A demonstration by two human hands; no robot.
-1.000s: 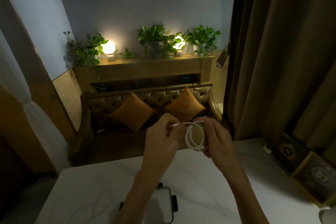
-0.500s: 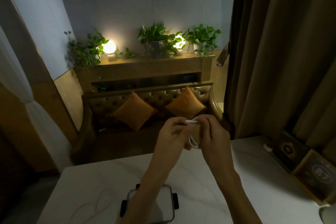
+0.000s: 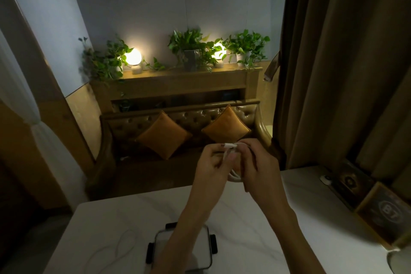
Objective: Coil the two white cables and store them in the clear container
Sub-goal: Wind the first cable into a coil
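Left hand (image 3: 213,167) pinching white cable (image 3: 233,177) at its plug end, right hand (image 3: 255,162) curled round its coil, hands closer than a second ago, loop mostly hidden.

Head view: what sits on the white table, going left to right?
loose white cable → clear container → small white round object → dark box → framed "B7" sign
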